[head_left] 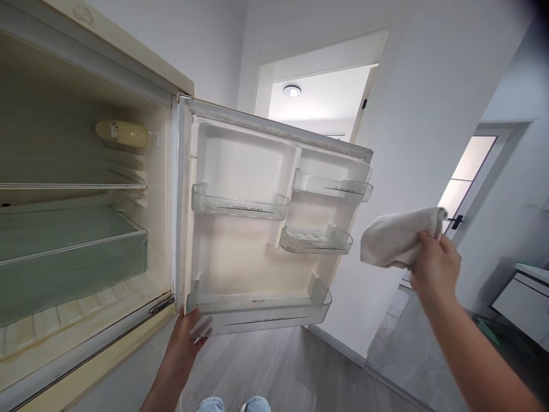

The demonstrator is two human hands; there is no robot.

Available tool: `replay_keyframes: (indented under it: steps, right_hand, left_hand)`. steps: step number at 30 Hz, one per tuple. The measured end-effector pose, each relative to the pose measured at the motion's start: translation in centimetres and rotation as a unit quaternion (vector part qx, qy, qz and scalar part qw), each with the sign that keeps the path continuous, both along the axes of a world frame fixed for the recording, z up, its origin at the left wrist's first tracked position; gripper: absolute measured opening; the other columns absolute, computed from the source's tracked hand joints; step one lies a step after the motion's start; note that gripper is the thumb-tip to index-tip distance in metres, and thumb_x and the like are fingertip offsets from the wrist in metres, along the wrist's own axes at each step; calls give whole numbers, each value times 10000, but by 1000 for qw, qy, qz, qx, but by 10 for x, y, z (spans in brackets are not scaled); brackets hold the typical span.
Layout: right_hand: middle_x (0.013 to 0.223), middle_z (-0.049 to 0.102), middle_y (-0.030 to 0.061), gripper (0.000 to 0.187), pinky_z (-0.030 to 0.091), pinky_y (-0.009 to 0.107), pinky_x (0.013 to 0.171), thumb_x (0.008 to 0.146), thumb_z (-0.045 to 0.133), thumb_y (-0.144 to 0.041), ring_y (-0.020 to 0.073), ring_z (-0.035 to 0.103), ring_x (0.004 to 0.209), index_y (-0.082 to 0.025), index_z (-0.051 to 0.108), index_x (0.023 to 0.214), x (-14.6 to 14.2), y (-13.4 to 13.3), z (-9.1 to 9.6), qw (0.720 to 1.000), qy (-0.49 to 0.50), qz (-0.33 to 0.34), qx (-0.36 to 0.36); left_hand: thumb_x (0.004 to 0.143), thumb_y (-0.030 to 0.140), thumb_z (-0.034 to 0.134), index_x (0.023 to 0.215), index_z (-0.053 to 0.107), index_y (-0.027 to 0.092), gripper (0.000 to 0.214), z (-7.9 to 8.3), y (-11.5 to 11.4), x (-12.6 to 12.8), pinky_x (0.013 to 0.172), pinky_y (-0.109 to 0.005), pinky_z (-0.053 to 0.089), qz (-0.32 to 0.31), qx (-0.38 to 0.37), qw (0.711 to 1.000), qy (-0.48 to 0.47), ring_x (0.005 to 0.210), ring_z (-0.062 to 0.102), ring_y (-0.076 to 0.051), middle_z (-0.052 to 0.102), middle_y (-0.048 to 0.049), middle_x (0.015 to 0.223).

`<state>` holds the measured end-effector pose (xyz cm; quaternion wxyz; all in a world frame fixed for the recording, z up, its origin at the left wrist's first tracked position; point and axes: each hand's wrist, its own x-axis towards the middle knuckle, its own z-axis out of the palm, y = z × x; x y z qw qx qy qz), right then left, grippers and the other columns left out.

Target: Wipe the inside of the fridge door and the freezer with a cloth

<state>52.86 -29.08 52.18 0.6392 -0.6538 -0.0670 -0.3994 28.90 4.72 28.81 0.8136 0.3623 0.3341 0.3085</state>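
A small cream fridge stands wide open, its door (240, 229) swung out to the right with several clear plastic shelves. My left hand (186, 337) reaches up from below and grips the bottom door shelf (274, 312) at its left corner, fingers curled on the rim. My right hand (433, 266) is raised to the right of the door, closed round a folded white cloth (397, 237), which hangs in the air apart from the door edge.
Inside the fridge (77, 229) are a glass shelf (72, 186), a green-tinted drawer (72, 257) and a thermostat knob (122, 133). Beyond the door a white wall, an open doorway with a ceiling lamp (291, 91), a second door (472, 171) and grey wood floor.
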Motion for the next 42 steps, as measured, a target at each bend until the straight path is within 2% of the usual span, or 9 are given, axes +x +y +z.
replay_keyframes:
  steps: [2,4,7,10,14,17,23,32,42]
  right_hand:
    - [704,531,31,194,391,338,591,818,463,-340,198,499,661,-208,589,885,4,17,-6,985,-104,-77,-111]
    - [771,599,60,321,415,350,649,842,422,-312,219,549,716,-180,602,1072,13,31,-11,947,-173,-94,-253]
    - [859,665,105,351,448,384,775,865,386,-250,257,603,855,-154,610,1117,34,46,-14,839,-268,-54,-471]
    - [974,690,139,327,440,419,876,883,370,-209,282,598,991,-136,628,1070,50,54,-11,763,-311,-61,-564]
    - [1058,683,151,320,418,429,949,893,351,-183,274,584,1064,-131,640,1019,50,61,-3,724,-275,-51,-630]
    - [980,687,150,327,443,411,881,898,341,-230,288,577,1072,-151,652,960,39,67,7,729,-182,-25,-659]
    - [1017,681,123,407,440,361,770,917,272,-321,289,603,986,-184,595,1124,20,81,24,823,24,30,-567]
    - [957,669,127,333,391,317,690,874,289,-279,268,604,885,-176,592,966,2,103,13,786,107,74,-604]
    - [858,659,58,241,404,321,671,801,405,-348,229,577,797,-210,602,816,-13,117,22,841,104,223,-482]
  left_hand:
    - [726,423,647,1148,531,382,439,-1,1,0,778,-303,521,3,-2,1000,6,947,619,-145,585,44,1190]
    - [727,441,646,1154,528,382,447,-1,2,0,795,-315,520,1,0,1000,11,973,622,-160,581,41,1218]
    - [714,450,660,1157,529,382,468,-2,2,0,809,-323,517,-3,0,1000,-1,1006,621,-179,577,39,1226]
    - [701,456,672,1161,529,392,486,-2,2,0,802,-322,514,-7,0,1000,-3,1003,619,-180,588,42,1192]
    - [704,451,671,1165,525,417,484,0,-1,3,818,-324,512,-12,19,1000,-10,1018,611,-172,596,51,1204]
    - [717,422,660,1164,523,418,467,1,-3,4,818,-327,508,1,15,1000,-8,988,617,-162,590,51,1192]
    - [718,451,653,1169,518,407,472,3,-4,3,828,-337,495,-8,11,1000,-7,1030,605,-179,578,43,1230]
    - [713,433,657,1096,550,377,402,-3,-1,6,802,-327,502,4,15,1000,-12,971,612,-161,596,51,1144]
    - [712,433,664,1090,558,361,399,3,-5,4,811,-329,481,8,3,1000,-11,970,617,-168,582,30,1173]
